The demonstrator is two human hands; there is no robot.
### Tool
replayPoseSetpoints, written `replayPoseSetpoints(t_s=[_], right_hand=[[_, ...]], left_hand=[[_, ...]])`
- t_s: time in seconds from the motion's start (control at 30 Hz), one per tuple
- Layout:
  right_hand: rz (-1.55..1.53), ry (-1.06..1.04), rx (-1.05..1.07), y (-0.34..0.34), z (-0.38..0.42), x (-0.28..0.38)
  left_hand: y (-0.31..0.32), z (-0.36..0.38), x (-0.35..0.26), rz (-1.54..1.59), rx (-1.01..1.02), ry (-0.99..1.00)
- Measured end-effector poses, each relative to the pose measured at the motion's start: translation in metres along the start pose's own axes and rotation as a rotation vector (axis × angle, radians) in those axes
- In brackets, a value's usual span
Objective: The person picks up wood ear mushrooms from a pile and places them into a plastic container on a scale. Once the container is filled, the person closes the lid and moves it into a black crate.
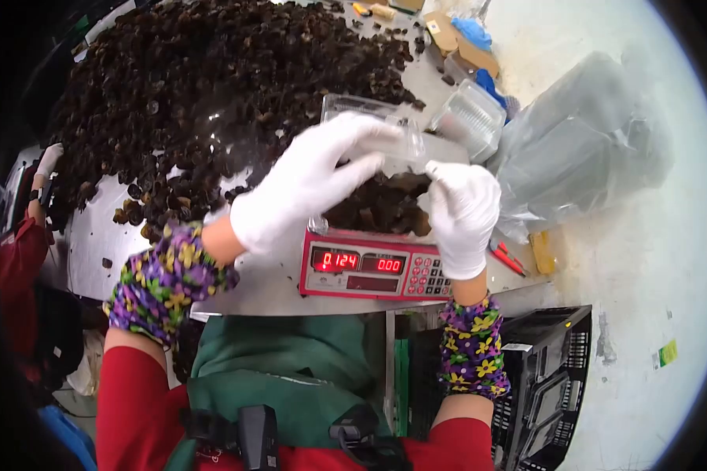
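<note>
Green apron (283,357) sits closest. Above it, the gloved left hand (377,149) has a part-open grip, fingers touching a clear lid (413,141); the right hand (432,169) pinches its corner—both over dark pieces (381,206) at the scale (357,284), reading 0.124 and 0.00. Behind, a dark heap (236,71) crowds the surface (94,243)—clear bag (589,141) at right.

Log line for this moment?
left hand: at clear lid | right hand: at lid edge | tub: open, dark pieces inside | scale: under tub, reads 0.124
</note>
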State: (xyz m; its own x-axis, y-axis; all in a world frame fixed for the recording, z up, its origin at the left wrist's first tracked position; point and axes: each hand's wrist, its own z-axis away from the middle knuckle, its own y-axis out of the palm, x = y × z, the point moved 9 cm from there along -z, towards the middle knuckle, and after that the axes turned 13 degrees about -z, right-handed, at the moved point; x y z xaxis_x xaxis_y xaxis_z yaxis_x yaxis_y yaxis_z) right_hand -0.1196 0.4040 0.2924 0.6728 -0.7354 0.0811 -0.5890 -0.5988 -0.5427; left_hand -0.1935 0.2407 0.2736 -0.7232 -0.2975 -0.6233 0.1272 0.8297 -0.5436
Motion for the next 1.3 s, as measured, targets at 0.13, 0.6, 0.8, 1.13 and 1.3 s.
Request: replayPoseSetpoints(t_s=[0.13, 0.6, 0.8, 1.13, 1.3], right_hand=[[-0.575, 0.625, -0.297, -0.016, 0.033, -0.071], [-0.921, 0.883, -0.416, -0.014, 0.074, -0.106], [-0.835, 0.919, -0.307, -0.006, 0.069, -0.101], [-0.458, 0.640, -0.078, -0.006, 0.034, -0.014], [-0.519, 0.426, -0.018, 0.011, 0.059, 0.070]], left_hand=[[0.020, -0.023, 0.019, -0.170, 0.044, 0.003], [0.095, -0.049, 0.009, -0.435, 0.373, 0.402], [0.043, -0.038, 0.058, 0.228, 0.417, -0.385], [-0.088, 0.166, 0.050, 0.338, 0.300, -0.814], [-0.163, 0.399, 0.078, -0.088, 0.221, -1.207]])
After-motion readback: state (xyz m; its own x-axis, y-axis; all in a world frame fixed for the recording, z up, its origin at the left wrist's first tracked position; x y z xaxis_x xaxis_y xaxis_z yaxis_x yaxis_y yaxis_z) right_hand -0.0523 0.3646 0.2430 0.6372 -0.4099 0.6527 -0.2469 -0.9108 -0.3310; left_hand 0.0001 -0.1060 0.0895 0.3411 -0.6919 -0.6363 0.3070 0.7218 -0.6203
